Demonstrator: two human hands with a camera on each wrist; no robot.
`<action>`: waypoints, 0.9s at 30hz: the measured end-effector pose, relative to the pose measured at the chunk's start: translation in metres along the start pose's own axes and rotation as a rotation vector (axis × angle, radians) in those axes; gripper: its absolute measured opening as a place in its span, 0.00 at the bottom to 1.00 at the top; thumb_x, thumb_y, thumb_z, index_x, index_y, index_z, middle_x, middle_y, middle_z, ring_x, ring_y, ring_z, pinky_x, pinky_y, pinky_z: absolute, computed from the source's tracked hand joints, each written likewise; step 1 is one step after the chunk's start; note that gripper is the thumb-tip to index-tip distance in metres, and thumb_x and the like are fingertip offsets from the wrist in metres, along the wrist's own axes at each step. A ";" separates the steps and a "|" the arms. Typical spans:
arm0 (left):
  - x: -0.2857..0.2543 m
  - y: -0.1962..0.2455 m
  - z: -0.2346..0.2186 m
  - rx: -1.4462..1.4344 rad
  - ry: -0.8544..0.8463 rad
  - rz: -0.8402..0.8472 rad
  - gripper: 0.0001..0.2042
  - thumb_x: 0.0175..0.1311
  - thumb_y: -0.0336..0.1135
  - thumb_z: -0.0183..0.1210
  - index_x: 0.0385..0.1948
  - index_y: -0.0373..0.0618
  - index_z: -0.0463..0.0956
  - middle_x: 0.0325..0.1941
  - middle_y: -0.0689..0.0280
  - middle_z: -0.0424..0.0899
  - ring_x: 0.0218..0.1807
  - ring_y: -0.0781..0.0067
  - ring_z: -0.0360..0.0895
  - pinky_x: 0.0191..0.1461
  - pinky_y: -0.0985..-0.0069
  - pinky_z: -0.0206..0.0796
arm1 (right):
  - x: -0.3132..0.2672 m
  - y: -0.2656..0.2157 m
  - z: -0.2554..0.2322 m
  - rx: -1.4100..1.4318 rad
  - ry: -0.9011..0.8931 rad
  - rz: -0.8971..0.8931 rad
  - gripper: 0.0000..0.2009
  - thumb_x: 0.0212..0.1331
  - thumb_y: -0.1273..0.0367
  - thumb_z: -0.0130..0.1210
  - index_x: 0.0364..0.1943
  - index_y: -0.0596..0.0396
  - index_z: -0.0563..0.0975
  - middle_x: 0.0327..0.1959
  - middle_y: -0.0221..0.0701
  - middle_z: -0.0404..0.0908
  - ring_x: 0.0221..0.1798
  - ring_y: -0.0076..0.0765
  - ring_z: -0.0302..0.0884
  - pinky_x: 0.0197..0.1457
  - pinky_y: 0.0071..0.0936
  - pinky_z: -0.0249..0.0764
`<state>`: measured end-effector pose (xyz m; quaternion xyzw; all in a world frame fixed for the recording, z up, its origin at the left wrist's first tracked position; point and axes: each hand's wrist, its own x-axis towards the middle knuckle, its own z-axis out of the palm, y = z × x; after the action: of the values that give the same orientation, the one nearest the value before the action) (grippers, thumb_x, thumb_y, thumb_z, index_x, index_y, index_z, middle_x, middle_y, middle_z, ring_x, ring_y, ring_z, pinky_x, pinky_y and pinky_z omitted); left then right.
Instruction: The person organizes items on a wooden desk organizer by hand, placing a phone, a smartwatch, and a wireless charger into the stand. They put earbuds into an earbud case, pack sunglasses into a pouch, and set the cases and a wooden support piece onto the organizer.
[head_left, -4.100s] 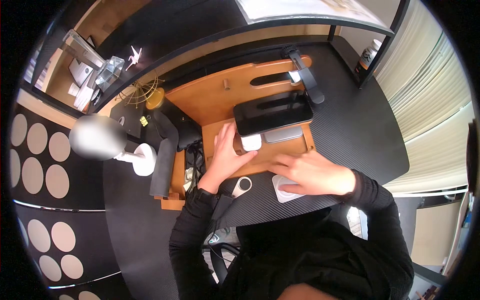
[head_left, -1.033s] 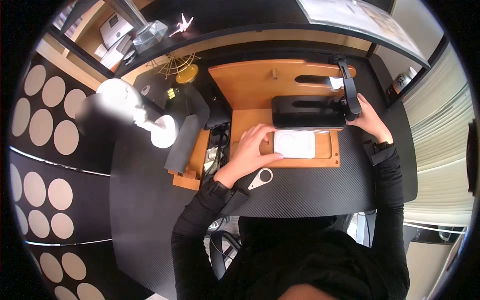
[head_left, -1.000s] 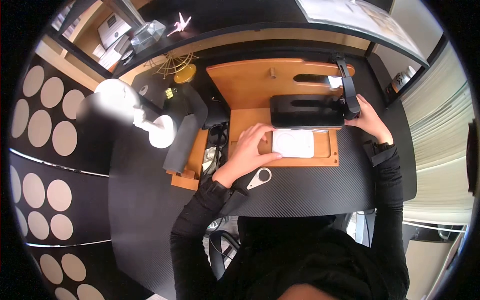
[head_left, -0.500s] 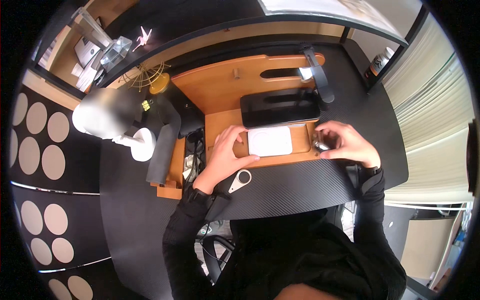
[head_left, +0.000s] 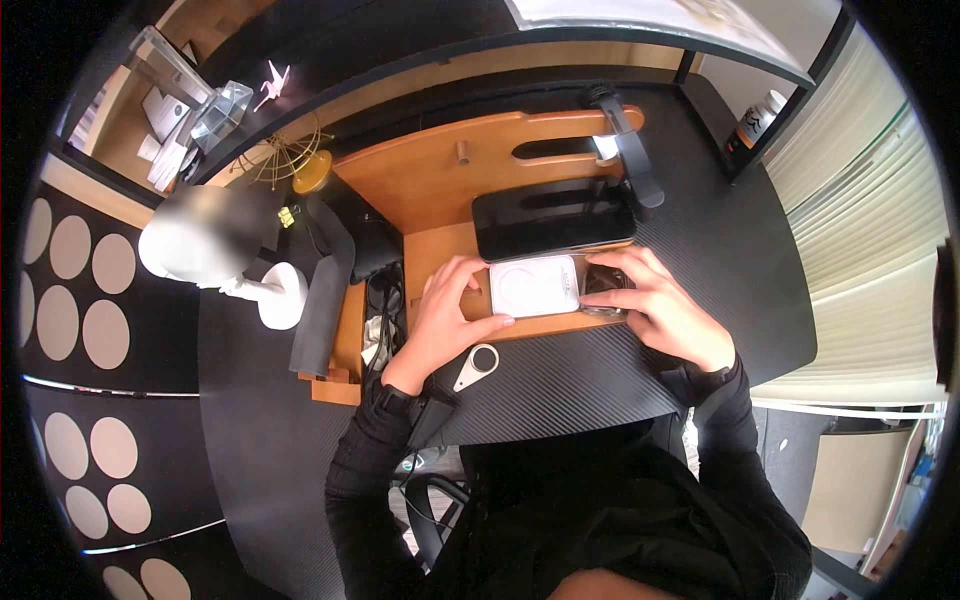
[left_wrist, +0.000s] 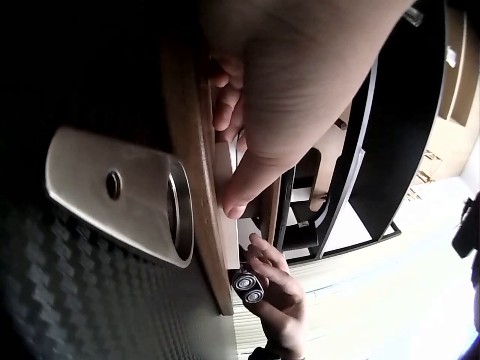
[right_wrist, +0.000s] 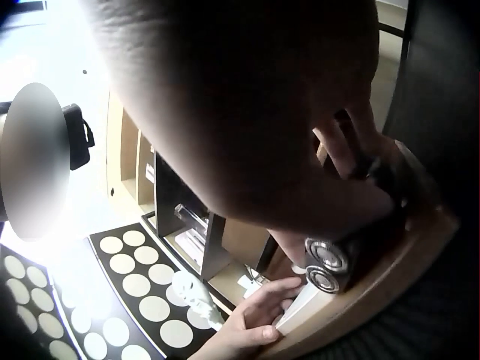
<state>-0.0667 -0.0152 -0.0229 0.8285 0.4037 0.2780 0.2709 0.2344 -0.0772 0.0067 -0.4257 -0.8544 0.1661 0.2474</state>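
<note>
White box [head_left: 535, 287]: lay flat on the wooden stand [head_left: 395, 185], in front of the black slab [head_left: 555, 222]; carried a faint ring on top.
Left hand [head_left: 437, 315]: held the box by its left end, thumb at the front corner and fingers at the back.
Dark device [left_wrist: 248, 288]: was placed just beside the box's right end, showing two round metal ends; could not be told as touching the wood or not.
Right hand [head_left: 665, 305]: grasped the device between thumb and fingers.
Step in hand: seemed to be lining up the device beside the box on the stand.
Next move: probably called for settling the device squarely, then loosening the right fingers without nudging the box.
Silver tool [head_left: 477, 367]: lay on the counter [head_left: 580, 380] before the stand, apart from both hands; bore no legible writing.
Box print: appeared as faint marks near the right end, too small to read.
Bottle [head_left: 755, 122]: bore dark characters on its label, not surely readable.
Brands: could not be made out anywhere.
</note>
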 end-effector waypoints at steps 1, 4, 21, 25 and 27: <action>0.000 0.000 0.000 0.001 0.003 0.003 0.30 0.43 0.42 0.75 0.48 0.42 0.72 0.38 0.63 0.69 0.46 0.61 0.70 0.55 0.68 0.61 | 0.000 -0.004 -0.003 0.002 -0.001 -0.001 0.24 0.39 0.82 0.58 0.47 0.51 0.83 0.61 0.38 0.71 0.62 0.48 0.66 0.69 0.43 0.63; 0.000 0.000 0.000 0.001 0.010 0.007 0.31 0.43 0.43 0.75 0.49 0.42 0.71 0.38 0.63 0.69 0.45 0.61 0.70 0.55 0.68 0.61 | 0.002 -0.009 -0.007 0.126 -0.005 0.105 0.22 0.42 0.81 0.59 0.45 0.51 0.83 0.60 0.37 0.71 0.62 0.47 0.66 0.68 0.42 0.65; -0.001 0.004 0.002 0.027 0.028 -0.015 0.30 0.42 0.41 0.75 0.49 0.44 0.75 0.38 0.63 0.71 0.45 0.62 0.71 0.54 0.68 0.63 | 0.002 0.004 0.000 0.052 0.133 0.172 0.15 0.42 0.78 0.65 0.38 0.54 0.83 0.51 0.32 0.79 0.56 0.40 0.74 0.57 0.36 0.75; -0.002 0.005 0.001 0.020 0.021 -0.026 0.30 0.42 0.41 0.75 0.50 0.44 0.75 0.39 0.63 0.72 0.46 0.62 0.71 0.54 0.68 0.63 | 0.003 0.004 -0.002 0.090 0.135 0.155 0.13 0.43 0.76 0.66 0.38 0.55 0.83 0.51 0.33 0.79 0.56 0.40 0.73 0.56 0.35 0.75; -0.002 0.005 0.002 0.025 0.028 -0.021 0.30 0.42 0.41 0.75 0.50 0.44 0.74 0.39 0.63 0.72 0.45 0.62 0.72 0.54 0.68 0.63 | 0.003 0.004 -0.003 0.123 0.136 0.169 0.13 0.43 0.76 0.66 0.37 0.55 0.83 0.51 0.33 0.80 0.55 0.40 0.73 0.56 0.35 0.74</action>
<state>-0.0640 -0.0199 -0.0215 0.8236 0.4194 0.2818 0.2577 0.2372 -0.0725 0.0079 -0.4906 -0.7848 0.2094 0.3156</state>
